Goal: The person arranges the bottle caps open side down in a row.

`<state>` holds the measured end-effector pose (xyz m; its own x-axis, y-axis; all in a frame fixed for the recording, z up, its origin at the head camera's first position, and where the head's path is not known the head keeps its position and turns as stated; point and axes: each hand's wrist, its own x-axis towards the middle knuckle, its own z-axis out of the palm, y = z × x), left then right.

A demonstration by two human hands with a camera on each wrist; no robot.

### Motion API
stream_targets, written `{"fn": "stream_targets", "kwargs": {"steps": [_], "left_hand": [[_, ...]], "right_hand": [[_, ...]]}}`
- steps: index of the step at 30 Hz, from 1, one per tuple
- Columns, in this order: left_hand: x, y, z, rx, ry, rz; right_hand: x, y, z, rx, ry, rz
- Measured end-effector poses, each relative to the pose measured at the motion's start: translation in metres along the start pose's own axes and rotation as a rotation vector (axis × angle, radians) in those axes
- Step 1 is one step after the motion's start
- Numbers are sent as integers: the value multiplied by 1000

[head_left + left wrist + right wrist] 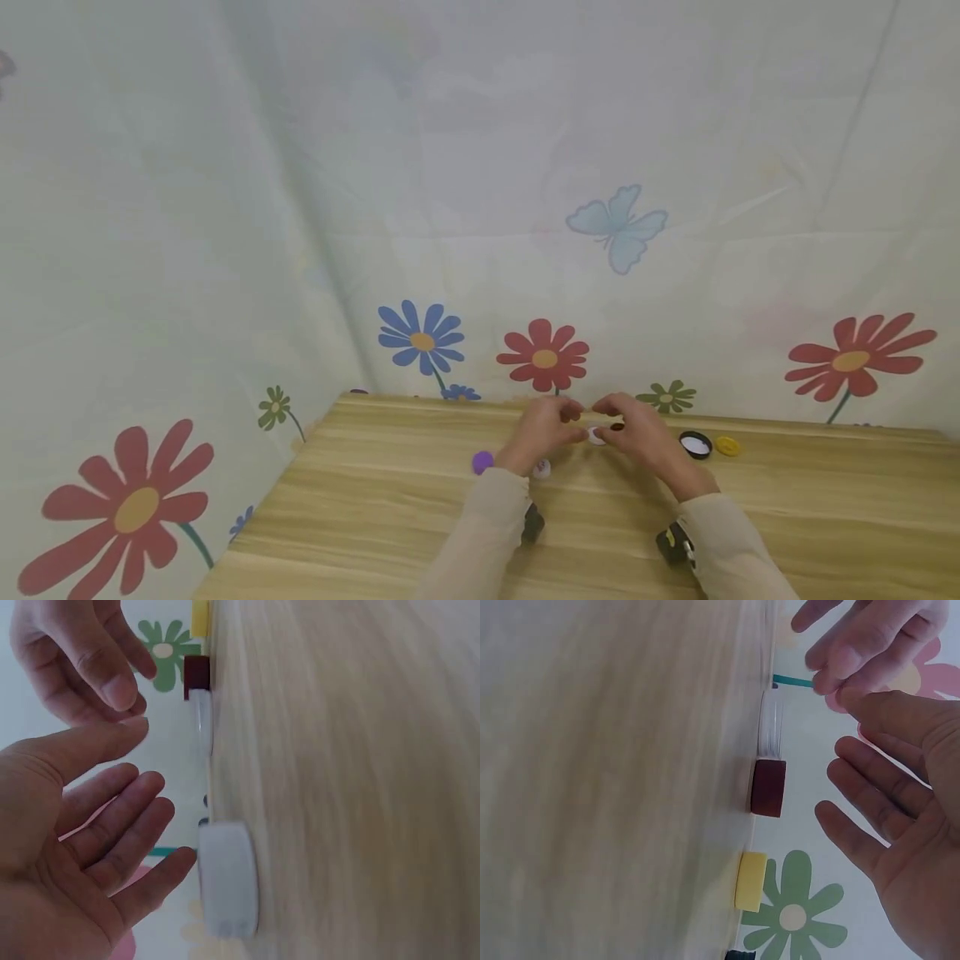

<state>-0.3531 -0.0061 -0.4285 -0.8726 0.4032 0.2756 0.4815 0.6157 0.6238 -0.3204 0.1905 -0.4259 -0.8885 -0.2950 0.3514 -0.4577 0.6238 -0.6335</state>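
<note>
Both hands hover above the back of the wooden table with fingertips close together. In the head view my left hand [542,433] is at the left, my right hand [637,433] at the right. Nothing shows between the fingers of either one; they are spread and loosely bent in the wrist views. Beneath them lies a round white piece [596,436], seen edge-on and partly clear in the right wrist view. Beside it stands a dark red piece [769,787]. Another white round piece [229,879] is near my left little finger.
A purple disc [483,462] lies left of the left wrist. Right of the right hand are a black-rimmed round lid [696,445] with a white inside and a yellow disc [727,446]. A flower-printed cloth [465,208] hangs behind the table [375,475].
</note>
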Motion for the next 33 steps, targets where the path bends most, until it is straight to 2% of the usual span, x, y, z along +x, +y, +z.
{"fn": "stream_targets", "kwargs": {"steps": [6,14,25,33], "left_hand": [[3,-2,8,2,3,-45],[6,-4,12,-20,-13,-64],[7,-1,18,-12,-31,-51],[9,1,17,22,-41,-34]], "right_hand": [[3,2,1,-15,-35,33],[8,11,1,-78,-37,67],[8,21,-3,-64,-79,75],[11,26,-2,-68,-117,104]]}}
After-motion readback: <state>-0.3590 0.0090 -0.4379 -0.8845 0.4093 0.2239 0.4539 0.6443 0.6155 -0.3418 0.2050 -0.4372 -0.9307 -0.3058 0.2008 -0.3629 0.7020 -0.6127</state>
